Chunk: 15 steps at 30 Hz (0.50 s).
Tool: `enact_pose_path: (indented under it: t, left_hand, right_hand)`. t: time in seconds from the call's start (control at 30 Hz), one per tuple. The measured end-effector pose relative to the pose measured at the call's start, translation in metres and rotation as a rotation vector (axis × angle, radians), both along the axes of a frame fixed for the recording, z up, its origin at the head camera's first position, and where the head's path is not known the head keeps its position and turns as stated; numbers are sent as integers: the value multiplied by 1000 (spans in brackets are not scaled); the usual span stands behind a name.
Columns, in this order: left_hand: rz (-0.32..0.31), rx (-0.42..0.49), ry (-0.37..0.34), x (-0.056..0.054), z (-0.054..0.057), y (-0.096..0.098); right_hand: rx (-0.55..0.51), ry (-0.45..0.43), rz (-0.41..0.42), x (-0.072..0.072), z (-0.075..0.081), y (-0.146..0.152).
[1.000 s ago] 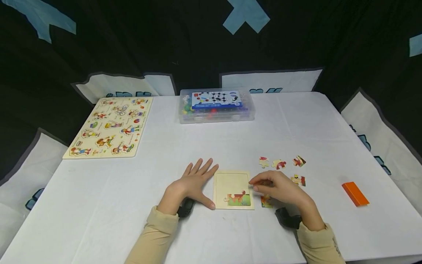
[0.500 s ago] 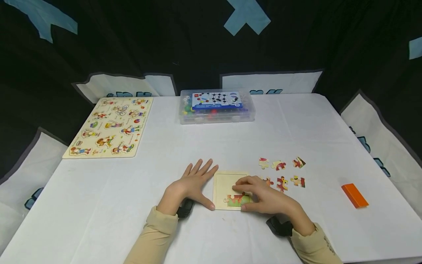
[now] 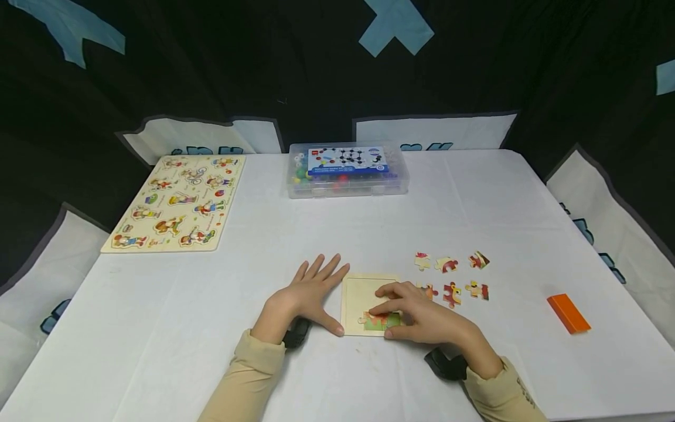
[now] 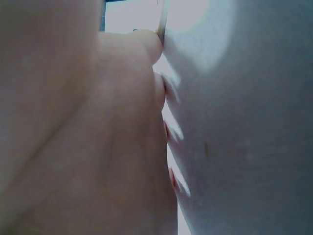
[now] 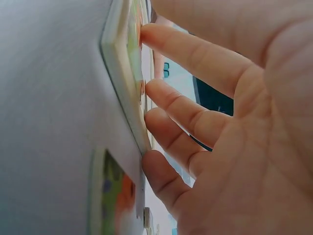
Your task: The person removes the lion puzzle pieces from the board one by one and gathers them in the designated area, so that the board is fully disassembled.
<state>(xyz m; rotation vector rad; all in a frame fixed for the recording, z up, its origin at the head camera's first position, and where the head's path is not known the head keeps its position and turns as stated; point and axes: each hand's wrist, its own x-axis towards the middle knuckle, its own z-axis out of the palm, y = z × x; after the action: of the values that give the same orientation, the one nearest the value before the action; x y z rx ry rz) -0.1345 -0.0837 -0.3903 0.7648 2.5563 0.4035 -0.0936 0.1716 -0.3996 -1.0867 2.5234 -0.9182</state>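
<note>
A small wooden puzzle board [image 3: 355, 293] lies flat, with joined jigsaw pieces [image 3: 392, 320] in its lower right part. My left hand [image 3: 300, 302] rests on the table with its fingers spread, thumb and forefinger against the board's left edge. Over the board's right side lies my right hand [image 3: 419, 316]. Its fingertips touch the board and the fitted pieces, and its thumb is at the lower right. In the right wrist view the fingers reach out to the board [image 5: 117, 68], and a loose jigsaw piece [image 5: 115, 196] lies nearby. The left wrist view shows mostly palm.
Several loose jigsaw pieces [image 3: 452, 294] lie right of the board. Farther right is an orange block [image 3: 568, 313]. A clear plastic case [image 3: 348, 184] stands at the back, and a large picture puzzle [image 3: 174, 205] lies at the back left of the white table [image 3: 253, 234].
My right hand has moved left from beside the board onto its right part. Since half a second ago its forefinger has come down onto the fitted pieces. The left hand stays put.
</note>
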Motion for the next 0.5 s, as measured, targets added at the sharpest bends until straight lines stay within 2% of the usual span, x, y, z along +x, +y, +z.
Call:
enact_pose_path:
  t: [0.5]
  left_hand:
    - [1, 6, -3, 0, -1, 0]
  right_hand:
    - [-19, -10, -11, 0, 0, 0]
